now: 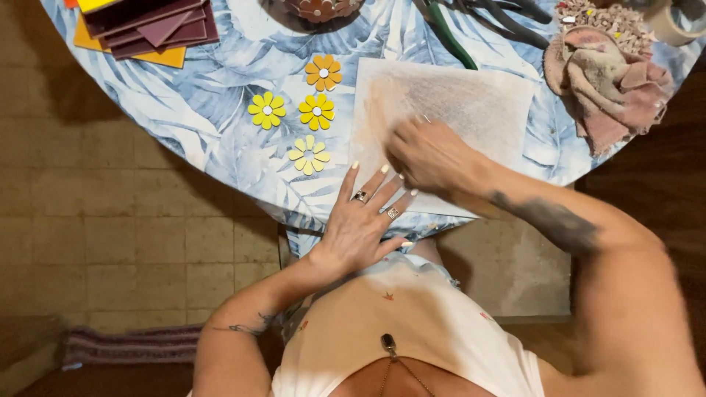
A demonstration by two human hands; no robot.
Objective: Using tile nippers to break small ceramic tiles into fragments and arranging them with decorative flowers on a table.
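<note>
Under both hands spreads the round counter (220, 132) with its blue leaf-print cover, and on it, directly beneath the right hand (430, 156), lies a pale square sheet (471, 103) dusted with reddish powder. The right hand presses on the sheet's near left part with its fingers curled down; whether its grip encloses anything I cannot tell. The left hand (360, 220), wearing 2 rings, lies flat with a released grip, fingers spread, its fingertips touching the sheet's near left corner just beside the right hand. Beyond the right hand and off to its right sits a crumpled pinkish rag (610, 81), with a heap of small broken tile bits (607, 18) past it. Far beyond the left hand, to its left, is a stack of dark red and yellow tiles (147, 26). Just beyond the left hand's fingertips lie 4 small flower pieces, 3 yellow (309, 154) and 1 orange (323, 72).
</note>
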